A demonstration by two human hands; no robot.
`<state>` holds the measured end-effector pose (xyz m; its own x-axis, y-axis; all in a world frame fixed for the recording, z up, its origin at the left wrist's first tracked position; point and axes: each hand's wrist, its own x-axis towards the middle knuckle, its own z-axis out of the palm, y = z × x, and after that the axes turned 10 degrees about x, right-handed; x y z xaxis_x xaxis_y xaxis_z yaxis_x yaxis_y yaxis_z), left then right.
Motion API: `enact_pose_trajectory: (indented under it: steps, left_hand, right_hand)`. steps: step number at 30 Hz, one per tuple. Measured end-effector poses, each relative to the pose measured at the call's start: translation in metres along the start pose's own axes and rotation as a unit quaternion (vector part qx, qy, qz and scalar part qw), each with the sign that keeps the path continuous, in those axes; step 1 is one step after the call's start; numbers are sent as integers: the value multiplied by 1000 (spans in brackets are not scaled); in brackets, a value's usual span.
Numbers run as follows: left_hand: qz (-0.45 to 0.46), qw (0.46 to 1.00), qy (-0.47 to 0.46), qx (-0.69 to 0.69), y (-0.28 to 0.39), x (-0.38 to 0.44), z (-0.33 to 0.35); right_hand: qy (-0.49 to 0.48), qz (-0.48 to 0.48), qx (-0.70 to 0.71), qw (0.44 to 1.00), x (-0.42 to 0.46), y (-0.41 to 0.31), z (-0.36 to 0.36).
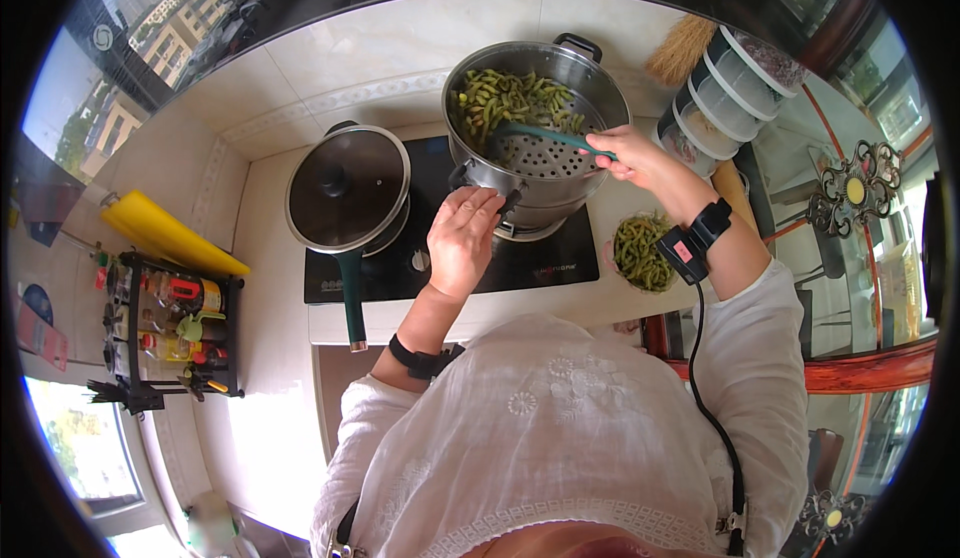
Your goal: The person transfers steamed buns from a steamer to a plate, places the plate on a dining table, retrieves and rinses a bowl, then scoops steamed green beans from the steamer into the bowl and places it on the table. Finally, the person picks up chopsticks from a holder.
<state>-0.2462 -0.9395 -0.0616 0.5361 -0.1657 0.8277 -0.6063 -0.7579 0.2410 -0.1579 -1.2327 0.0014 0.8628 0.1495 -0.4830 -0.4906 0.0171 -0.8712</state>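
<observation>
With my right hand (626,154) I hold the green handle of a cooking spatula or spoon (551,134). Its head dips among green soybean pods (517,97), which hides its shape. The pods lie toward the left and back of a perforated steamer tier in a stainless steel steamer pot (536,190); bare holes show at the front right. My left hand (463,239) closes over the pot's black front handle (511,202), covering its middle. A clear bowl of more soybean pods (643,252) stands on the counter below my right forearm.
A lidded pan (346,187) sits on the left of the black cooktop (547,250), its green handle (351,299) projecting past the front edge. Stacked food containers (727,97) and a straw brush (681,49) stand right. A bottle rack (184,325) and yellow board (172,232) stand left.
</observation>
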Motion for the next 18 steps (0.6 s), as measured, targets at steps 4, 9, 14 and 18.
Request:
enact_pose_trajectory:
  steps: [4, 9, 14, 18]
  left_hand:
    - [-10, 1000, -20, -4, 4, 1, -3]
    - [-5, 1000, -25, -6, 5, 2, -4]
    - [10, 999, -34, 16, 6, 5, -6]
    - [15, 999, -48, 15, 10, 10, -8]
  right_hand:
    - [0, -15, 9, 1000, -16, 5, -6]
    - [-17, -21, 45, 999, -34, 16, -19]
    - [-6, -51, 47, 998, -59, 20, -31]
    - [10, -78, 51, 996, -84, 20, -46]
